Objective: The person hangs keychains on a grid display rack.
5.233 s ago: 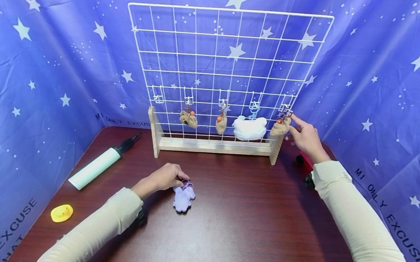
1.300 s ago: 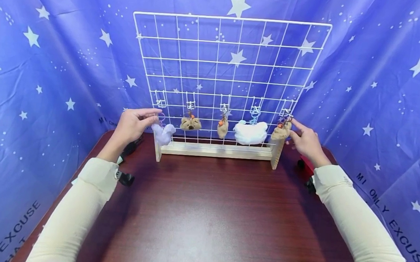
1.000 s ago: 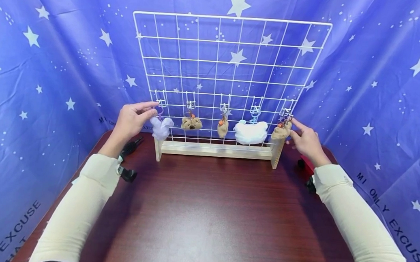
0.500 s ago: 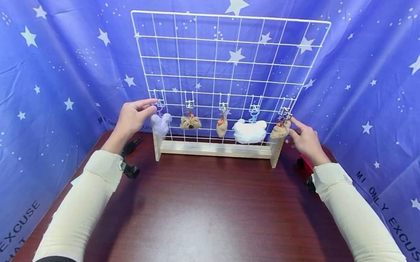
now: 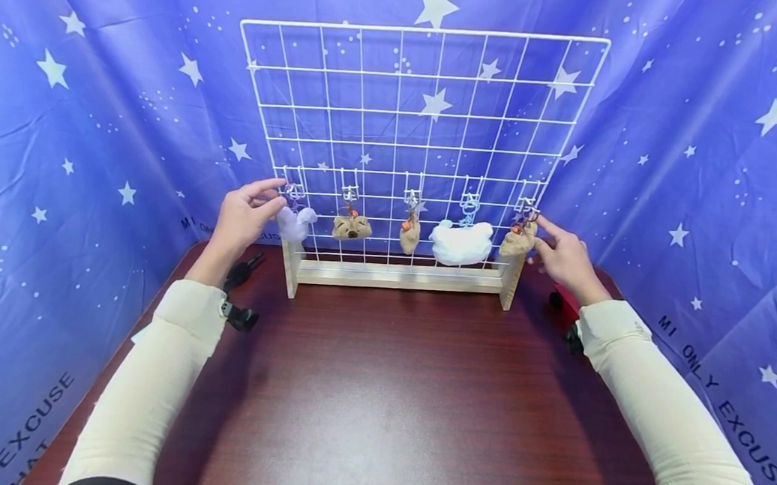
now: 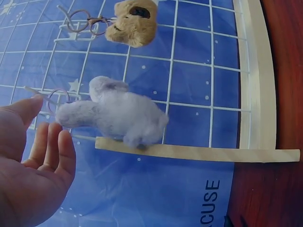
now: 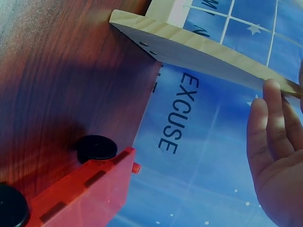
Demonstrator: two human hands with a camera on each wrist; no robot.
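In the head view a lavender plush keychain (image 5: 296, 223) hangs by its ring from the leftmost hook of a white wire grid rack (image 5: 397, 112). Beside it my left hand (image 5: 245, 214) has its thumb and index finger apart; in the left wrist view the thumb tip is close to the hook and the other fingers curve loosely. At the rack's right edge my right hand (image 5: 570, 261) reaches with its index finger to the ring of a brown plush keychain (image 5: 519, 239). Its other fingers lie near the wooden side leg (image 7: 208, 45); whether they touch it is unclear.
Between them hang a brown bear-face keychain (image 5: 352, 228), a small brown one (image 5: 410, 236) and a white plush (image 5: 461, 243). A red wheeled toy (image 7: 90, 189) stands right of the rack. A black-ended pump (image 5: 243, 270) is partly behind my left arm. Starry curtains surround the dark red table (image 5: 391, 393).
My left hand has lifted the lavender keychain from the table to the leftmost hook and let go of its ring. The right hand has stayed at the right edge.
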